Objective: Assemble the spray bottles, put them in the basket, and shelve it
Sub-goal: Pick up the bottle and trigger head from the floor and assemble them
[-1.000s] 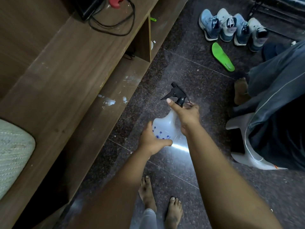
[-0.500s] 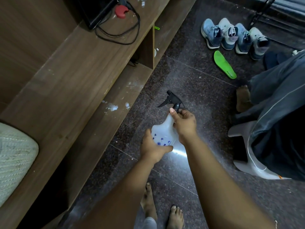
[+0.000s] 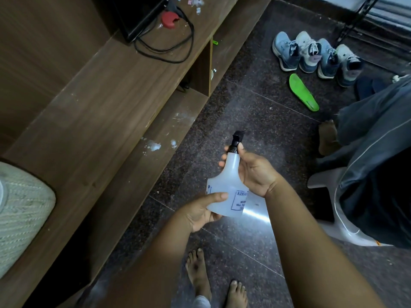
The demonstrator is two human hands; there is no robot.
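Note:
I hold a white translucent spray bottle (image 3: 224, 192) with blue print over the dark floor, in the middle of the view. A black trigger sprayer head (image 3: 236, 142) sits on its neck. My left hand (image 3: 201, 211) grips the bottle's wide body from below. My right hand (image 3: 253, 172) wraps the neck, thumb and fingers at the black collar. A pale woven basket (image 3: 20, 210) rests on the wooden shelf unit (image 3: 93, 121) at the far left, partly cut off by the frame edge.
A black device, a red plug and cables (image 3: 164, 41) lie on the shelf top. Several sneakers (image 3: 315, 56) and a green insole (image 3: 303, 92) are on the floor at the back right. A seated person (image 3: 375, 156) on a white plastic chair is close on the right.
The bottle has turned in my hands: its printed label now faces me and the sprayer nozzle points away instead of left. My right hand has shifted around the neck.

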